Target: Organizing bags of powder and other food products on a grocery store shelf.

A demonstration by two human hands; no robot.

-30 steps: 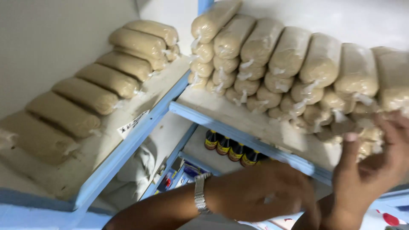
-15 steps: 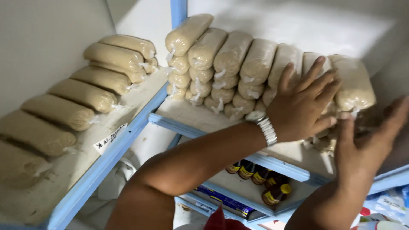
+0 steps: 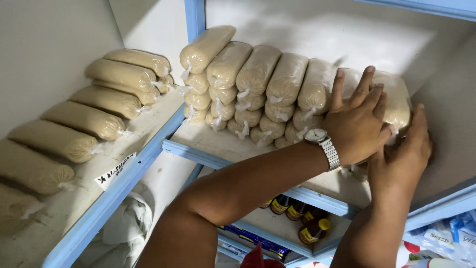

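Observation:
Clear bags of tan grain (image 3: 258, 69), each knotted at one end, lie stacked in rows on a white shelf with a blue front edge (image 3: 198, 151). My left hand (image 3: 357, 124), with a metal wristwatch on the wrist, lies flat with fingers spread on the bags at the right end of the stack. The rightmost top bag (image 3: 399, 99) shows just past its fingertips. My right hand (image 3: 404, 154) sits just below and right of it, against the lower right end of the stack. Most of its fingers are hidden behind my left hand.
A second shelf on the left (image 3: 74, 218) holds a row of similar tan bags (image 3: 87, 119) and a paper label (image 3: 115, 169). Below the main shelf stand dark bottles with yellow caps (image 3: 312, 231). Blue packets (image 3: 461, 238) lie at the lower right. White cloth (image 3: 129, 223) sits at the lower left.
My left hand has settled flatter on the right-end bags, and my right hand has moved in close under it. The view has shifted slightly, bringing the stack nearer the centre.

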